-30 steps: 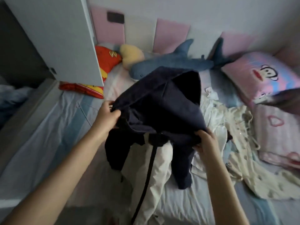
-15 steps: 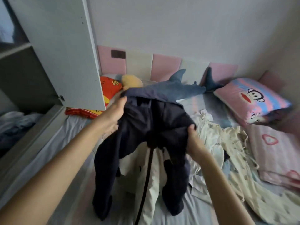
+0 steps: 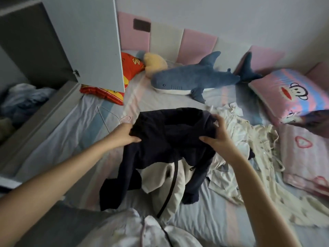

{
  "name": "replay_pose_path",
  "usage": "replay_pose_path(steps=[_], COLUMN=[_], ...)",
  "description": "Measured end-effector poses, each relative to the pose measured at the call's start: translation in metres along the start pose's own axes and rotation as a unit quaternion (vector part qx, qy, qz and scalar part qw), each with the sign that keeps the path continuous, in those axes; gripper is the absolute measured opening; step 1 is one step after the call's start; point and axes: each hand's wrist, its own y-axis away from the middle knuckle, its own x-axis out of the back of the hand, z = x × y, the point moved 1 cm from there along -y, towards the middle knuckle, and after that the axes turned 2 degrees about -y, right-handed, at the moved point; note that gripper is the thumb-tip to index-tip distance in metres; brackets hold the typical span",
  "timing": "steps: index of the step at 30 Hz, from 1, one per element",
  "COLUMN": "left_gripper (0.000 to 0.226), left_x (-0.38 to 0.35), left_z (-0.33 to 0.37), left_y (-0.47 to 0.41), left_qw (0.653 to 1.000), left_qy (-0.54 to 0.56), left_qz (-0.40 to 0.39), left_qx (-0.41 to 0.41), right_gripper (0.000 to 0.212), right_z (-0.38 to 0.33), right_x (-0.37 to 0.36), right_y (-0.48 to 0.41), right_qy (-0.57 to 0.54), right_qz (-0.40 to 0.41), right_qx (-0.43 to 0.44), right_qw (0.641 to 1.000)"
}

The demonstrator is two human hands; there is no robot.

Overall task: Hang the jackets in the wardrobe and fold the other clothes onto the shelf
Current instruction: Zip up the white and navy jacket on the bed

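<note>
A dark navy jacket (image 3: pixel 165 145) hangs low over the bed, its sleeves trailing onto the sheet. My left hand (image 3: pixel 125 133) grips its left shoulder and my right hand (image 3: pixel 218 132) grips its right shoulder. Under it lies a cream garment with a dark strap (image 3: pixel 170 184). More pale clothes (image 3: pixel 249 152) are heaped to the right. A thin white wire hanger (image 3: pixel 106 116) lies on the sheet left of the jacket. The wardrobe (image 3: pixel 35 47) stands at the left with its door (image 3: pixel 85 38) open.
A blue shark plush (image 3: pixel 194 79), a yellow plush (image 3: pixel 154 64) and a red cushion (image 3: pixel 128 68) lie at the head of the striped bed (image 3: pixel 74 132). A pink monkey pillow (image 3: pixel 292 93) sits at right. Crumpled clothes (image 3: pixel 23 100) fill the wardrobe's bottom.
Both hands have lowered the navy jacket from in front of me down toward the bed. The view has tilted downward.
</note>
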Motion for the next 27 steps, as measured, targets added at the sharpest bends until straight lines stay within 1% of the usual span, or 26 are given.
replay_pose_path(steps=[1, 2, 4, 5, 6, 7, 8, 9, 10, 11, 12, 13, 14, 16, 17, 18, 19, 20, 21, 22, 23, 24, 25, 26, 27], left_gripper=[0.03, 0.031, 0.038, 0.039, 0.038, 0.036, 0.034, 0.034, 0.036, 0.037, 0.039, 0.039, 0.037, 0.032, 0.027, 0.021, 0.021, 0.023, 0.028, 0.031, 0.032, 0.029, 0.031, 0.035, 0.036], left_x=[0.002, 0.008, 0.03, 0.044, 0.054, 0.062, 0.068, 0.071, 0.072, 0.074, 0.075, 0.075, 0.079, 0.097, 0.109, 0.122, 0.137, 0.145, 0.149, 0.147, 0.142, 0.134, 0.128, 0.126, 0.127], left_z=[-0.002, -0.002, 0.002, 0.008, 0.012, 0.013, 0.011, 0.007, 0.001, -0.004, -0.01, -0.013, -0.014, -0.005, 0.002, 0.01, 0.019, 0.024, 0.027, 0.025, 0.022, 0.013, 0.004, -0.006, -0.011], left_y=[-0.002, -0.004, -0.002, 0.002, 0.004, 0.005, 0.002, -0.002, -0.007, -0.008, -0.01, -0.012, -0.014, -0.014, -0.011, -0.005, 0.002, 0.014, 0.027, 0.036, 0.04, 0.036, 0.03, 0.022, 0.016], left_qw=[0.998, 0.994, 0.979, 0.967, 0.956, 0.948, 0.946, 0.949, 0.956, 0.963, 0.97, 0.973, 0.973, 0.968, 0.962, 0.949, 0.927, 0.892, 0.855, 0.834, 0.84, 0.863, 0.883, 0.89, 0.897], left_qy=[-0.022, -0.02, 0.051, 0.091, 0.118, 0.135, 0.145, 0.141, 0.119, 0.09, 0.066, 0.06, 0.067, 0.091, 0.093, 0.08, 0.057, 0.035, 0.012, -0.019, -0.065, -0.129, -0.193, -0.241, -0.257], left_qz=[0.058, 0.1, 0.154, 0.177, 0.201, 0.223, 0.236, 0.236, 0.228, 0.214, 0.193, 0.173, 0.162, 0.167, 0.179, 0.21, 0.263, 0.33, 0.393, 0.423, 0.406, 0.351, 0.291, 0.247, 0.224], left_qx=[-0.015, -0.045, -0.122, -0.158, -0.18, -0.185, -0.17, -0.154, -0.14, -0.134, -0.135, -0.143, -0.149, -0.164, -0.185, -0.22, -0.262, -0.307, -0.339, -0.355, -0.354, -0.339, -0.315, -0.298, -0.282], right_gripper=[0.067, 0.068, 0.072, 0.072, 0.071, 0.073, 0.076, 0.066, 0.036, 0.005, 0.015, 0.02, 0.017, 0.014, 0.015, 0.017, 0.018, 0.018, 0.018, 0.019, 0.022, 0.026, 0.03, 0.029, 0.025], right_z=[-0.006, -0.014, -0.025, -0.024, -0.018, -0.004, 0.011, 0.033, 0.049, 0.063, 0.065, 0.065, 0.048, 0.014, -0.007, -0.025, -0.042, -0.051, -0.057, -0.054, -0.047, -0.039, -0.03, -0.025, -0.023], right_x=[-0.007, -0.009, -0.004, 0.001, 0.001, -0.005, -0.016, -0.03, -0.041, -0.052, -0.055, -0.053, -0.049, -0.037, -0.033, -0.031, -0.03, -0.031, -0.032, -0.031, -0.031, -0.031, -0.03, -0.031, -0.032], right_y=[0.0, 0.002, 0.011, 0.015, 0.019, 0.021, 0.023, 0.024, 0.026, 0.024, 0.02, 0.012, 0.005, -0.014, -0.021, -0.023, -0.025, -0.022, -0.02, -0.021, -0.025, -0.031, -0.038, -0.043, -0.045], right_qy=[0.024, 0.037, -0.011, -0.042, -0.047, -0.034, 0.015, 0.032, 0.08, 0.121, 0.155, 0.156, 0.139, 0.139, 0.144, 0.154, 0.162, 0.166, 0.176, 0.188, 0.199, 0.192, 0.183, 0.188, 0.205], right_qz=[-0.002, 0.019, 0.091, 0.11, 0.115, 0.103, 0.078, 0.043, 0.019, 0.006, 0.023, 0.042, 0.067, 0.109, 0.128, 0.162, 0.204, 0.255, 0.299, 0.325, 0.326, 0.293, 0.251, 0.222, 0.212], right_qx=[0.038, 0.067, 0.119, 0.139, 0.115, 0.073, 0.0, -0.052, -0.091, -0.098, -0.084, -0.079, -0.065, -0.002, 0.041, 0.101, 0.182, 0.241, 0.27, 0.27, 0.245, 0.209, 0.165, 0.123, 0.09], right_qw=[0.999, 0.997, 0.989, 0.983, 0.986, 0.991, 0.997, 0.997, 0.992, 0.988, 0.984, 0.984, 0.986, 0.984, 0.98, 0.97, 0.948, 0.921, 0.898, 0.886, 0.891, 0.913, 0.936, 0.949, 0.951])
